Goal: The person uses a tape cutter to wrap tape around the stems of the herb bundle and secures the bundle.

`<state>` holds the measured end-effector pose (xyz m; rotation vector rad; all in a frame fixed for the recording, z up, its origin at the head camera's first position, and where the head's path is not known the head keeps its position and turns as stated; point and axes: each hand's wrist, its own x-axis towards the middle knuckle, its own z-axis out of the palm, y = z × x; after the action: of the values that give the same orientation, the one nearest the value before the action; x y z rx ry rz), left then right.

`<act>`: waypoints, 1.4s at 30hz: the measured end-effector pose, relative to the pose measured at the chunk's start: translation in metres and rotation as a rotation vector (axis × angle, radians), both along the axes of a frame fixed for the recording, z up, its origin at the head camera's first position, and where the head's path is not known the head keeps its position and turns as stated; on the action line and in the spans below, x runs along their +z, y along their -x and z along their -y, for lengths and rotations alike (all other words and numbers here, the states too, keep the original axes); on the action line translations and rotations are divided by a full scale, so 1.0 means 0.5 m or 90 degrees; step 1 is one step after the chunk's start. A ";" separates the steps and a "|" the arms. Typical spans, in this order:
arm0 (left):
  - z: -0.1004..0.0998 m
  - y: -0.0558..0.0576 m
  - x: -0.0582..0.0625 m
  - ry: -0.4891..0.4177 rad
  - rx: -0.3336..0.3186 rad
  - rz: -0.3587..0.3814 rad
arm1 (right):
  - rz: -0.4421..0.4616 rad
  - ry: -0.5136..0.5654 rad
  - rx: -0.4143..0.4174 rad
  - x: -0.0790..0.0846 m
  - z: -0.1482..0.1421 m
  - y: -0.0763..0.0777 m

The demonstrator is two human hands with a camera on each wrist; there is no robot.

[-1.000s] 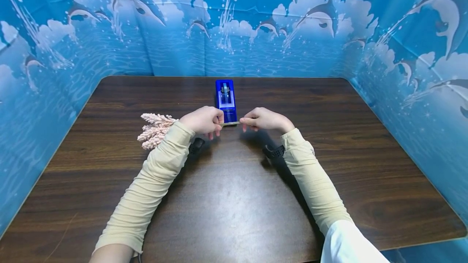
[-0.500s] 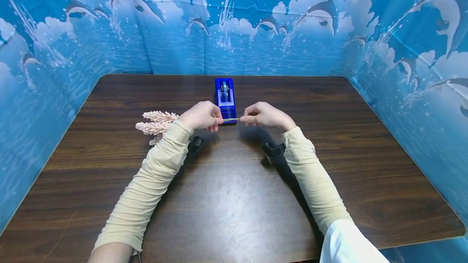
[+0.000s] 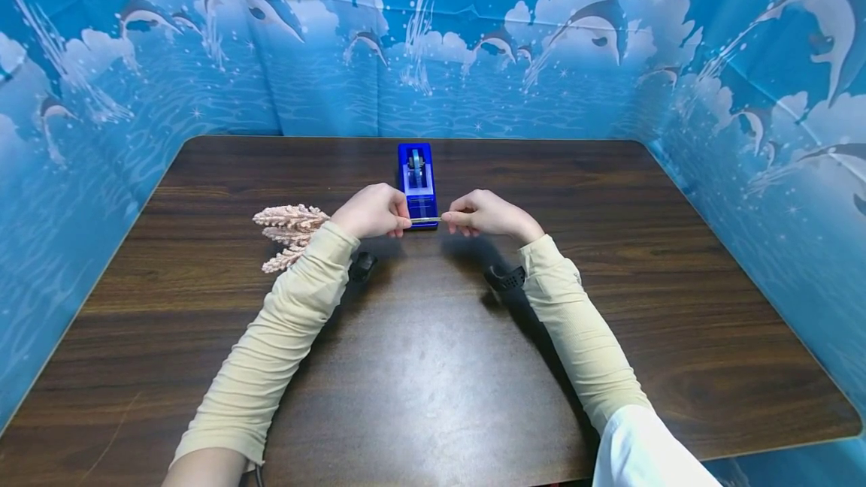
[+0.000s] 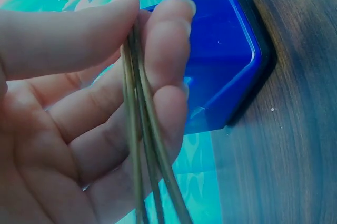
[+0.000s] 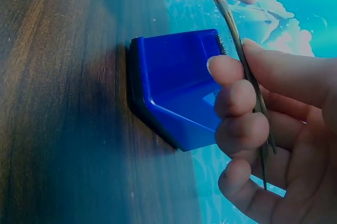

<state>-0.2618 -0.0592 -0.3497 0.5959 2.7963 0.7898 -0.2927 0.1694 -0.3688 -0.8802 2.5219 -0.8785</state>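
In the head view, a bunch of pale pink flower sprigs (image 3: 291, 225) sticks out past my left wrist. Its thin brown-green stems (image 3: 426, 220) run between my two hands. My left hand (image 3: 374, 211) pinches the stems between thumb and fingers; in the left wrist view several stems (image 4: 138, 129) fan out below that grip. My right hand (image 3: 492, 214) pinches them nearer their cut ends, which lie across its curled fingers in the right wrist view. A shiny stretch shows on the stems (image 5: 227, 16) between the hands. Just behind them stands a blue tape dispenser (image 3: 417, 179).
The dark wood-grain table (image 3: 433, 367) reaches toward me and to both sides. A blue curtain (image 3: 433, 43) with dolphins hangs around its back and sides. Each wrist carries a black camera mount (image 3: 506, 277).
Both hands have shifted slightly farther from me, still holding the stems. The flower heads have changed their spread, as if the bunch turned. My right fingers are drawn in closer. The dispenser stays put.
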 end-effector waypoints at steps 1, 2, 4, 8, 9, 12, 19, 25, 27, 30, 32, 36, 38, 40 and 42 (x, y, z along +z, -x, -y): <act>0.000 0.001 -0.001 -0.003 0.001 -0.003 | -0.001 0.003 -0.005 0.000 0.000 0.000; 0.000 0.001 -0.001 -0.004 0.003 -0.008 | -0.003 0.006 -0.009 0.000 0.000 0.000; 0.001 0.001 -0.001 -0.003 0.005 -0.020 | -0.004 0.012 -0.021 -0.001 0.000 0.000; 0.003 0.004 -0.002 -0.008 0.008 -0.022 | -0.013 0.015 -0.036 -0.003 0.001 0.001; 0.003 0.004 -0.002 -0.007 0.009 -0.017 | -0.014 0.016 -0.039 -0.003 0.001 0.001; 0.003 0.006 -0.003 -0.002 0.007 0.000 | -0.021 0.015 -0.045 -0.005 0.002 0.003; 0.000 0.007 -0.006 0.021 0.014 -0.041 | -0.028 0.012 -0.042 -0.008 0.004 0.004; -0.003 0.007 -0.009 0.017 0.022 -0.048 | -0.042 -0.010 -0.031 -0.012 0.003 0.006; -0.002 0.007 -0.009 0.013 0.017 -0.032 | -0.048 -0.017 -0.037 -0.012 0.003 0.007; -0.001 0.009 -0.009 0.005 0.010 -0.010 | -0.056 -0.019 -0.048 -0.012 0.002 0.008; 0.000 0.009 -0.008 0.004 0.013 -0.008 | -0.061 -0.016 -0.051 -0.012 0.002 0.008; 0.002 0.006 -0.006 0.024 0.044 -0.029 | -0.061 0.001 -0.053 -0.012 0.004 0.008; 0.002 0.004 -0.006 0.039 0.069 -0.042 | -0.066 0.003 -0.055 -0.012 0.006 0.007; 0.002 0.002 -0.007 0.049 0.088 -0.052 | -0.070 0.004 -0.059 -0.013 0.006 0.005; 0.001 0.001 -0.008 0.051 0.099 -0.056 | -0.072 0.006 -0.066 -0.013 0.007 0.003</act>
<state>-0.2622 -0.0599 -0.3538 0.4128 2.9684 0.6902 -0.2943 0.1657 -0.3755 -0.8293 2.6842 -0.8966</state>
